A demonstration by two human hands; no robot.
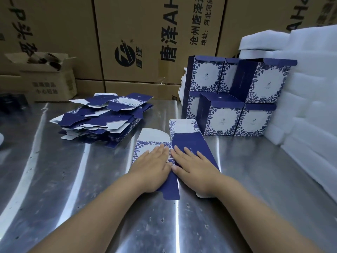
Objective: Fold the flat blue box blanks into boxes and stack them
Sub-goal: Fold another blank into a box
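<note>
Brown cartons wall the far side of a steel table. Far right, folded blue boxes stand stacked; flat blanks pile left. A small open carton, far left, holds dark objects. Near centre, left hand and right hand press one blank, fingers straight.

Single blank laid flat on table, left hand and right hand rested on it. Pile of blanks set behind-left of blank; folded boxes stacked behind-right; foam sheets right; cartons stacked far behind.
</note>
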